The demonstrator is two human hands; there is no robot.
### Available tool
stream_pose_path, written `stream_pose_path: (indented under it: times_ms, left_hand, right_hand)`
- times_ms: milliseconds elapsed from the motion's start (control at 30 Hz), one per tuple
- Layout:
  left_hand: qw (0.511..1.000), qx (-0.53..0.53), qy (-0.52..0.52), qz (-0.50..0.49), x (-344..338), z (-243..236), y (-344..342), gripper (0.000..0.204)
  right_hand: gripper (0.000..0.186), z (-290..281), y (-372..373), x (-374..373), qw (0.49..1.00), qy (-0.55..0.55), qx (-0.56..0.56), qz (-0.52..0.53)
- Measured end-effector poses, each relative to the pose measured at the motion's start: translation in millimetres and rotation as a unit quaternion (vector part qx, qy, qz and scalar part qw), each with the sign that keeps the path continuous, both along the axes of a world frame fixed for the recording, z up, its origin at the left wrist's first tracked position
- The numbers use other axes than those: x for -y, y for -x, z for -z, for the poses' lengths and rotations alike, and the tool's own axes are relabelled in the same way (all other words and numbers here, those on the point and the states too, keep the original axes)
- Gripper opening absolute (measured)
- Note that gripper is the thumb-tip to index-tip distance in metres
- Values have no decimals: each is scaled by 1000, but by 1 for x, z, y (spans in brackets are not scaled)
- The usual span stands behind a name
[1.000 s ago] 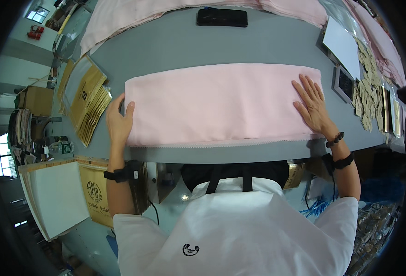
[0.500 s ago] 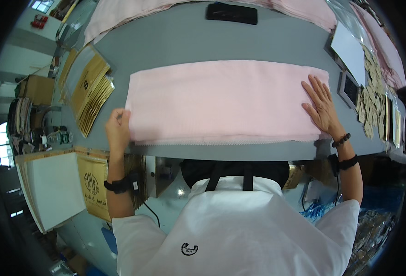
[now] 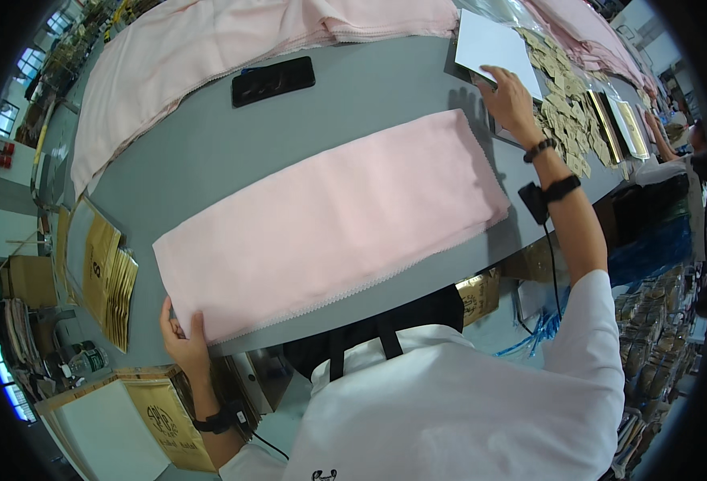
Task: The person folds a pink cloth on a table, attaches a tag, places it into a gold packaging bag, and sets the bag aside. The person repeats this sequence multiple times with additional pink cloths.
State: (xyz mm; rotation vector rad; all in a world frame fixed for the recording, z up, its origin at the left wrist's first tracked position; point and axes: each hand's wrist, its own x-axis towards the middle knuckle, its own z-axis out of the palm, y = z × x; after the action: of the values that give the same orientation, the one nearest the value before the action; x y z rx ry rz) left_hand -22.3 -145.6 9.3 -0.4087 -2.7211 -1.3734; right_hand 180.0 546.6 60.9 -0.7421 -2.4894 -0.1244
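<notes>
The left hand (image 3: 185, 345) is at the near left corner of the folded pink cloth (image 3: 333, 228), its thumb and forefinger standing apart with a gap between them, the thumb against the cloth's near edge and the forefinger along its left edge; the other fingers are bent, and no firm grip shows. The right hand (image 3: 514, 104) reaches to the right side of the desk (image 3: 369, 96), its fingers bent over the near edge of a white board (image 3: 490, 44); the thumb is hidden, so I cannot tell whether they close on it. The cloth lies flat across the middle of the desk, its long zigzag-trimmed side just inside the desk's near edge. A black phone (image 3: 273, 82) lies beyond it, close to the larger pink fabric (image 3: 233, 36) spread along the far edge. Gold packets (image 3: 101, 276) lie at the desk's left edge, and brown tags (image 3: 566, 104) are heaped right of the board. Half a second ago the right hand was spread flat on the cloth's right end; it has since left the cloth for the board. The left hand stays at the cloth's left end, and the whole view has turned, so cloth and desk edge now appear slanted.
</notes>
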Motion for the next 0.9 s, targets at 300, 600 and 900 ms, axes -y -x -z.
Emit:
stream_pose_path:
  times_ms: [300,600,900]
  left_hand:
    - [1000,1,4,12,4,2,-1,58]
    - [998,-49,-8,39,-9,-13,1,58]
    - [977,134,-165,35,-62,-30,7,41]
  right_hand:
    - [51,0,-19,-92,978,177,61,97]
    - [28,-3,-27,-110,969,173,-44,170]
    - [24,-41,4,102,958,39,-199,-204]
